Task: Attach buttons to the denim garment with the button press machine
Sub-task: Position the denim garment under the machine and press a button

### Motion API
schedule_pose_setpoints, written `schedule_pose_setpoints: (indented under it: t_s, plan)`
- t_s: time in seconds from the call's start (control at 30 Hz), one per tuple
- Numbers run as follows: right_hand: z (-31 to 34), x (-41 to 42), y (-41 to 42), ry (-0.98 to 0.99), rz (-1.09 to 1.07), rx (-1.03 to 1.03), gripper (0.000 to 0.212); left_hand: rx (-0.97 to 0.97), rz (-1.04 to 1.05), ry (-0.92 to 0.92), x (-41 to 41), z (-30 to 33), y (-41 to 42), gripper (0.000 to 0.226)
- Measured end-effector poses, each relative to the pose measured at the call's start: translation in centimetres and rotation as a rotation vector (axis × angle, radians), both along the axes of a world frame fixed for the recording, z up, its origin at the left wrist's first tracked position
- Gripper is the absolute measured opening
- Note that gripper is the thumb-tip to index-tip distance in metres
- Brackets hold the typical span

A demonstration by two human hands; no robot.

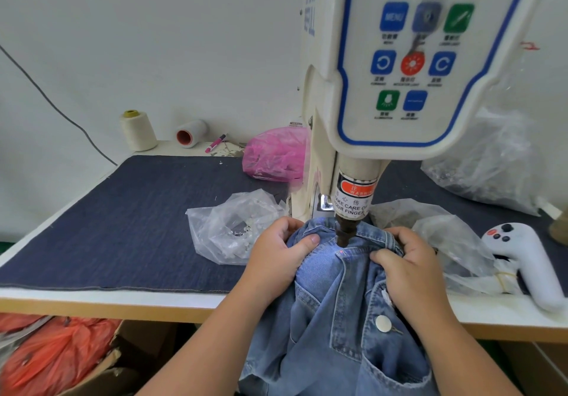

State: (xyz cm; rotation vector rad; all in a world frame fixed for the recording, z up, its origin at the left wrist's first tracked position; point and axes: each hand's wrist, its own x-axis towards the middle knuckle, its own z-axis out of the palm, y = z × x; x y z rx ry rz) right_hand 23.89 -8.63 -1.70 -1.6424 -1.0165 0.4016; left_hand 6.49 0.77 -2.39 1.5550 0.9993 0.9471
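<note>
Left hand (276, 254) and right hand (412, 269), fingers curled, each grip bunched folds of the denim garment (335, 303) at lower centre of frame, directly under the press head (345, 232) of the button press machine (399, 72). Red dot (341, 252) marks the spot. One button (383, 323) already set. Risk: both thumbs lie near the head, so a pinch; slack fabric may shift and misplace the button.

Both hands (276, 257) (408, 269) grip denim garment (335, 297) — under press head (345, 232).
</note>
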Motion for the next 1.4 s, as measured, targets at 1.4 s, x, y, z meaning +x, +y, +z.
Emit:
schedule_pose_setpoints:
  t_s: [1.4]
  plan:
    - [-0.07,0.03,0.30,-0.025,-0.008,-0.021,0.033,0.028,-0.007,0.013,-0.03,-0.15,0.09,0.009]
